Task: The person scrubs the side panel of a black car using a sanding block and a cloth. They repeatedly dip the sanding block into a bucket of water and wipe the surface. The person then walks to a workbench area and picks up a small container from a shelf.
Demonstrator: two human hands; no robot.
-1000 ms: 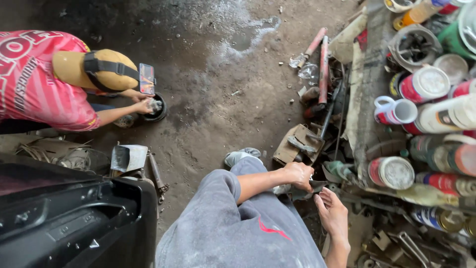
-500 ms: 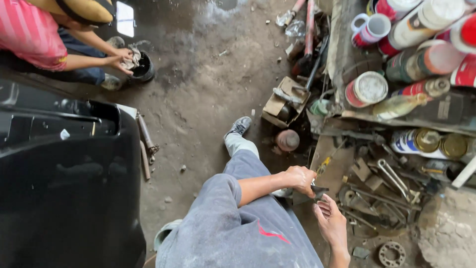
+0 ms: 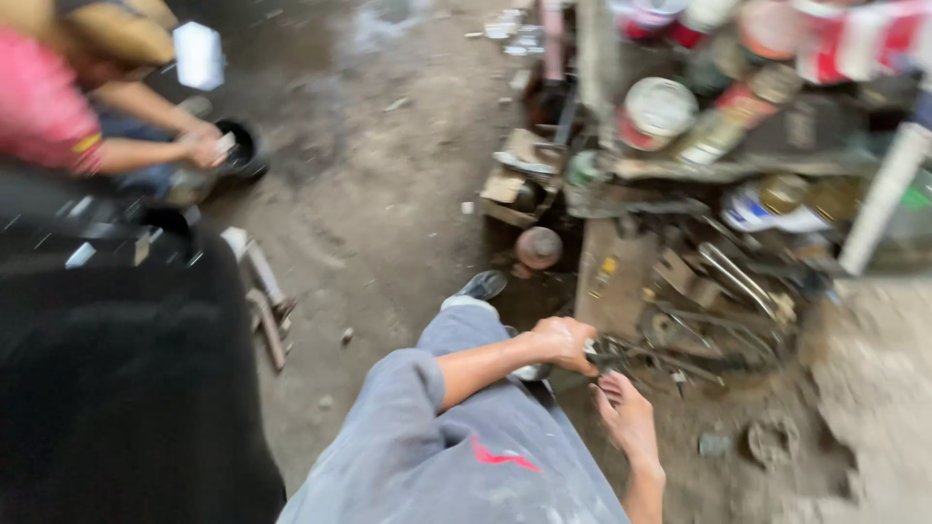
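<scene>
My left hand (image 3: pixel 565 342) reaches across my grey-trousered knee (image 3: pixel 456 359). Its fingers are closed around a small dark metal tool (image 3: pixel 604 357) that sticks out toward a heap of scrap metal parts (image 3: pixel 718 311) on the ground. My right hand (image 3: pixel 626 415) hovers just below it, palm up and fingers loosely spread, holding nothing. The view is blurred, so the tool's kind is unclear. My shoe (image 3: pixel 481 286) rests on the dirt floor ahead.
A person in a pink shirt (image 3: pixel 44 116) crouches at the upper left, hands on a black round part (image 3: pixel 238 150). A big black body (image 3: pixel 116 388) fills the left. Paint cans (image 3: pixel 660 107) crowd a shelf at the upper right. A rusty round tin (image 3: pixel 539 247) lies nearby.
The view has swung down and right, and is now blurred. My hands stay together at the scrap heap, with the left still closed on the tool.
</scene>
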